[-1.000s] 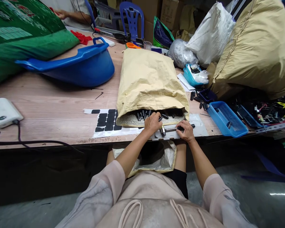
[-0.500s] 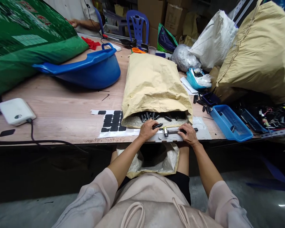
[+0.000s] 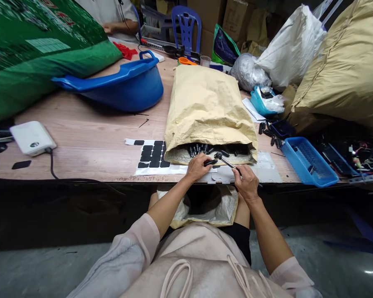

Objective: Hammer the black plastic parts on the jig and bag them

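My left hand (image 3: 198, 166) is closed on a small black cylindrical part (image 3: 210, 162), holding it flat on a grey plate (image 3: 264, 173) at the table's front edge. My right hand (image 3: 246, 182) grips the handle of a small metal hammer (image 3: 222, 159). The hammer's head is raised just above the black part. Right behind my hands, a tan paper sack (image 3: 209, 107) lies open toward me with several more black parts (image 3: 202, 149) in its mouth. A white sheet of black adhesive pads (image 3: 152, 155) lies left of the sack.
A blue basin (image 3: 124, 85) and a green sack (image 3: 34, 54) are at the back left. A white device (image 3: 32, 138) with a cable lies at the left. Blue trays (image 3: 309, 161) and big sacks crowd the right. Another person's arm (image 3: 118, 27) rests at the far end. An open bag (image 3: 205, 207) sits on my lap.
My right hand has drawn back toward me and lifted the hammer from lying flat to angled up, its head above the part. My left hand stays on the black part.
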`<state>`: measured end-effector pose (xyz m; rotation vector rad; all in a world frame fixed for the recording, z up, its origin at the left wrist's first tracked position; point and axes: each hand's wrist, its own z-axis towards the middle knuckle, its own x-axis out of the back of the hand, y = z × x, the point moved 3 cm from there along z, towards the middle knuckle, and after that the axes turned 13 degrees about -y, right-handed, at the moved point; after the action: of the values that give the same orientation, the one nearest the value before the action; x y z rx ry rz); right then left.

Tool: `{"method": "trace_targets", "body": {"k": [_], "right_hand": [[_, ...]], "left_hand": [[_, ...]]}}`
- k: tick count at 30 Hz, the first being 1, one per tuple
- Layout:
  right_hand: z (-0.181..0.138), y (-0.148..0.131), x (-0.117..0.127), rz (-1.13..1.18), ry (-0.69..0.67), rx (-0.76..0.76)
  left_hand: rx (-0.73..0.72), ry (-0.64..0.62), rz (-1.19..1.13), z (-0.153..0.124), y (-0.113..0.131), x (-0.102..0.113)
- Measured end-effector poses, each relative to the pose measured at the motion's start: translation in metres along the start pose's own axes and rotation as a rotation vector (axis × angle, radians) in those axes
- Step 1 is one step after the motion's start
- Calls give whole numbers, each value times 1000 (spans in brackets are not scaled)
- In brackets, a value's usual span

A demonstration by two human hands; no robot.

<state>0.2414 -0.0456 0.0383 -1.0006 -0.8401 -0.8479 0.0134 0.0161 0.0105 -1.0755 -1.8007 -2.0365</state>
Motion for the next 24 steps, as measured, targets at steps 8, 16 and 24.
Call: {"method": "trace_targets", "body": {"k": [8, 16, 24], "right_hand": [[4, -13, 11, -31, 51, 20], [2, -12, -1, -28, -19, 26], [18, 39, 6, -79, -34, 93]], "left_hand": [[-8, -3, -3, 1, 0, 0], [-5, 28, -15, 1, -2, -1], [-20, 29, 28, 2, -3, -3]]}}
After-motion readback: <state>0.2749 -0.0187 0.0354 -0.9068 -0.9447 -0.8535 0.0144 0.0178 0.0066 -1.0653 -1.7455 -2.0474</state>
